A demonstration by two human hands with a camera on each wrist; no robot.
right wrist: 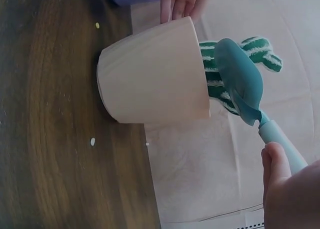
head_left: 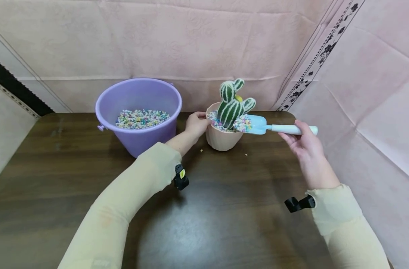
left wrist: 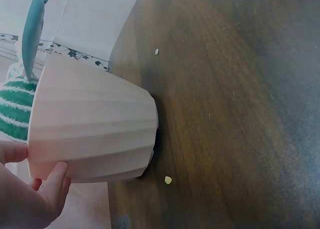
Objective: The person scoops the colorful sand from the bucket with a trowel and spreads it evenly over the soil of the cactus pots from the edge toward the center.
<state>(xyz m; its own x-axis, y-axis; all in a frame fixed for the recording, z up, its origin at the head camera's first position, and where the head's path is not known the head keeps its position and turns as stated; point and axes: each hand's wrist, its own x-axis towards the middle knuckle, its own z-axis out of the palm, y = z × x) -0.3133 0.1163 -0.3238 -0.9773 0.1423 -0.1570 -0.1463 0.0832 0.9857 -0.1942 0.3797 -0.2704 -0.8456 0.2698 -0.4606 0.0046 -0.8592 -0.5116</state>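
Note:
A beige ribbed flower pot (head_left: 223, 140) stands upright on the table, with a striped green toy cactus (head_left: 230, 111) and small coloured pebbles in it. My left hand (head_left: 196, 125) grips the pot's left rim, thumb and fingers on its wall (left wrist: 95, 124). In my right hand (head_left: 306, 144) is the pale handle of a blue garden trowel (head_left: 257, 124), held almost level. Its blade carries pastel pebbles (head_left: 242, 123) and reaches over the pot's right rim, close beside the cactus. From the right wrist the blade's underside (right wrist: 240, 79) shows in front of the cactus.
To the left of the pot stands a purple bucket (head_left: 138, 140) partly filled with the same coloured pebbles (head_left: 142, 118). A few stray pebbles (left wrist: 168, 180) lie on the dark wooden table (head_left: 204, 209). Pale pink cloth (head_left: 191, 41) hangs behind the table and along the right.

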